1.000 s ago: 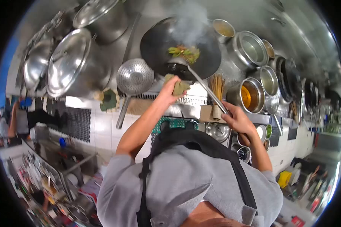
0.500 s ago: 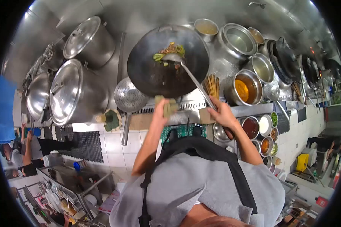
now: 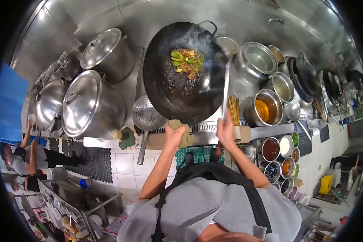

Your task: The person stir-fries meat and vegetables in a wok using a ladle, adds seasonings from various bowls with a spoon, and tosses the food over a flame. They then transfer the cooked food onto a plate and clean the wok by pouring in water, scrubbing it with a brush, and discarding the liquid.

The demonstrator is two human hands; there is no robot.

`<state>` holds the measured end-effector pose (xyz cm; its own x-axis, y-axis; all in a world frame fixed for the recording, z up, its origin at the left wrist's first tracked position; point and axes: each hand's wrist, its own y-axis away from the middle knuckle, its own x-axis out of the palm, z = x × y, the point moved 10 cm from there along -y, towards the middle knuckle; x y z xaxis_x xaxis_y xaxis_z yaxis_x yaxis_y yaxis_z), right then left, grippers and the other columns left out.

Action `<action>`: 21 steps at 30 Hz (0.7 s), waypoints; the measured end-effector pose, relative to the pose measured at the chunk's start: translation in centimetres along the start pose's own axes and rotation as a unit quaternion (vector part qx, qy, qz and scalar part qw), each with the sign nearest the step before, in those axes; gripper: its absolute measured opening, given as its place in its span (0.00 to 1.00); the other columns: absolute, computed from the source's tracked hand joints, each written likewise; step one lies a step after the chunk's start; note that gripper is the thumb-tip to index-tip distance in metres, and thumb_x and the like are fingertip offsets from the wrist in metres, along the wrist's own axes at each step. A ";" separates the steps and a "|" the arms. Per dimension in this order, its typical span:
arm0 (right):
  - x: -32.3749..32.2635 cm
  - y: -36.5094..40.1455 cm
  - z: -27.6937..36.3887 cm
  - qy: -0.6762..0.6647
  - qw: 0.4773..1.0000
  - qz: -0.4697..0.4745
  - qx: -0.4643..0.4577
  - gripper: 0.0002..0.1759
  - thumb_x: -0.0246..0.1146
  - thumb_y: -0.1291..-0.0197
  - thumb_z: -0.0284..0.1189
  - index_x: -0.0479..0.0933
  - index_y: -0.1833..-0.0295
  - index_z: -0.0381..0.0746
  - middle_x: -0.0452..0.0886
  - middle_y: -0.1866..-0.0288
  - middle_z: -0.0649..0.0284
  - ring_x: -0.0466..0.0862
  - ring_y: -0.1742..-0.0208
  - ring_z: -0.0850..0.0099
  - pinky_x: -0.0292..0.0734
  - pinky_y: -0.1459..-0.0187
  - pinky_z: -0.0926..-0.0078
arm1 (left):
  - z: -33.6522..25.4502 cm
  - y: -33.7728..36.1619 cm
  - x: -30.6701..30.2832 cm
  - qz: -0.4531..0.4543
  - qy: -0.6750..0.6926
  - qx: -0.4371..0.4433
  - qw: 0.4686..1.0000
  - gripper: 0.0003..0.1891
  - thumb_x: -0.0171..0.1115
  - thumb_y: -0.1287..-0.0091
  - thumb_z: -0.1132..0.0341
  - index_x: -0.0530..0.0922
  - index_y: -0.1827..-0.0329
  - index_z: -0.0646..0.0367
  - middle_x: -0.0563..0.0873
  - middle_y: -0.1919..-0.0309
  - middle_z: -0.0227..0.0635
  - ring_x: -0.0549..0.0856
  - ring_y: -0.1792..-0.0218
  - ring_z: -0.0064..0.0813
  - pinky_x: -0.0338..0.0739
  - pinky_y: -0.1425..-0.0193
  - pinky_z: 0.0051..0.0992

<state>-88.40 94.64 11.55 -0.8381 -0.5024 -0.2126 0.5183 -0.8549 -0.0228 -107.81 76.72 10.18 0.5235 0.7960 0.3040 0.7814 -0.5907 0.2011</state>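
Note:
A large black wok (image 3: pixel 165 94) sits in front of me with its far side raised, wisps of steam rising from it. Inside lie stir-fried green peppers and brown meat pieces (image 3: pixel 186 61), gathered in the upper middle. My left hand (image 3: pixel 176 135) is closed around a folded greenish cloth (image 3: pixel 186 138) at the wok's near edge; the grip beneath the cloth is hidden. My right hand (image 3: pixel 226 131) grips a long-handled ladle (image 3: pixel 226 86) upright along the wok's right side. The ladle's bowl is hard to make out near the right rim.
A perforated strainer (image 3: pixel 146 113) rests left of the wok, beside large lidded pots (image 3: pixel 82 105). To the right stand a bamboo brush (image 3: pixel 234 108), a pot of orange oil (image 3: pixel 266 109) and several seasoning bowls (image 3: pixel 271 148). Another person (image 3: pixel 26 155) works at far left.
The wok has tipped up at its far side, and the food has shifted within it. My right hand has lifted the ladle off the food and swung it to the wok's right side.

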 end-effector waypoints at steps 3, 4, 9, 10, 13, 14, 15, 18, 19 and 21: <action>7.8 3.0 1.5 -0.320 0.889 0.164 0.285 0.14 0.56 0.22 0.30 0.71 0.36 0.38 0.76 0.70 0.64 0.75 0.77 0.75 0.73 0.72 0.75 | 1.0 -1.7 0.8 -0.001 -0.039 -0.047 0.998 0.25 0.66 0.40 0.76 0.72 0.38 0.62 0.85 0.52 0.37 0.87 0.53 0.28 0.85 0.56 0.32; 9.0 2.8 1.8 -0.378 0.857 0.159 0.312 0.10 0.58 0.22 0.31 0.70 0.41 0.41 0.71 0.73 0.69 0.68 0.81 0.78 0.67 0.77 0.76 | 4.1 -4.4 -0.9 0.015 -0.075 -0.097 0.992 0.21 0.66 0.38 0.72 0.74 0.41 0.62 0.85 0.52 0.39 0.87 0.55 0.28 0.85 0.60 0.33; 9.5 3.7 4.5 -0.619 0.613 0.219 0.440 0.10 0.53 0.18 0.32 0.71 0.41 0.37 0.67 0.72 0.73 0.65 0.81 0.85 0.63 0.78 0.82 | 6.8 -1.2 -3.1 0.059 0.160 -0.315 0.934 0.15 0.64 0.32 0.64 0.77 0.47 0.62 0.88 0.55 0.46 0.89 0.62 0.41 0.86 0.67 0.39; 8.8 4.4 4.8 -0.622 0.610 0.233 0.433 0.13 0.51 0.17 0.32 0.70 0.40 0.34 0.68 0.70 0.71 0.65 0.80 0.85 0.63 0.78 0.81 | 8.2 0.5 -4.0 0.037 0.206 -0.345 0.915 0.15 0.64 0.32 0.63 0.78 0.47 0.62 0.88 0.54 0.48 0.89 0.63 0.43 0.86 0.68 0.38; 6.9 6.8 3.9 -0.576 0.624 0.275 0.451 0.12 0.52 0.18 0.32 0.71 0.37 0.40 0.68 0.71 0.72 0.64 0.81 0.86 0.61 0.79 0.81 | 11.3 3.5 -5.6 0.055 0.205 -0.333 0.919 0.17 0.63 0.33 0.63 0.76 0.45 0.62 0.87 0.50 0.50 0.89 0.60 0.44 0.86 0.65 0.41; 5.9 7.6 3.0 -0.542 0.655 0.264 0.455 0.12 0.53 0.18 0.32 0.71 0.36 0.40 0.68 0.71 0.72 0.63 0.82 0.86 0.60 0.79 0.81 | 12.8 4.2 -6.2 0.079 0.208 -0.338 0.915 0.18 0.63 0.33 0.64 0.76 0.43 0.62 0.87 0.49 0.49 0.89 0.58 0.44 0.87 0.63 0.42; 4.9 8.2 2.9 -0.507 0.685 0.254 0.457 0.12 0.54 0.18 0.33 0.71 0.36 0.41 0.68 0.72 0.72 0.63 0.82 0.86 0.60 0.80 0.81 | 13.3 4.6 -6.9 0.078 0.179 -0.333 0.922 0.19 0.63 0.33 0.64 0.76 0.42 0.62 0.87 0.48 0.49 0.89 0.58 0.44 0.87 0.63 0.42; 2.0 9.5 1.7 -0.376 0.780 0.257 0.429 0.14 0.54 0.18 0.34 0.72 0.34 0.42 0.66 0.73 0.74 0.61 0.84 0.86 0.59 0.82 0.81 | 14.5 6.3 -9.1 0.060 0.105 -0.333 0.935 0.23 0.63 0.33 0.64 0.76 0.37 0.64 0.87 0.45 0.49 0.90 0.56 0.43 0.88 0.60 0.40; 1.0 9.7 1.4 -0.327 0.810 0.263 0.411 0.15 0.53 0.18 0.34 0.72 0.33 0.43 0.66 0.73 0.75 0.60 0.84 0.86 0.59 0.83 0.81 | 14.0 6.6 -9.6 0.060 0.105 -0.319 0.940 0.23 0.63 0.34 0.64 0.75 0.37 0.64 0.87 0.45 0.50 0.90 0.57 0.43 0.88 0.60 0.40; -0.9 10.6 1.6 -0.306 0.827 0.280 0.379 0.16 0.56 0.20 0.34 0.72 0.33 0.43 0.66 0.74 0.74 0.62 0.84 0.86 0.60 0.83 0.82 | 12.7 7.2 -10.5 0.067 0.100 -0.289 0.950 0.24 0.63 0.34 0.64 0.75 0.36 0.65 0.87 0.45 0.50 0.90 0.57 0.43 0.88 0.60 0.39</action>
<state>-82.48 85.82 13.05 -0.5531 -0.6197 0.5568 0.7925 -0.1853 0.5810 -103.33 65.76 -3.40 0.4854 0.7013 0.5221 0.3643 -0.7051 0.6084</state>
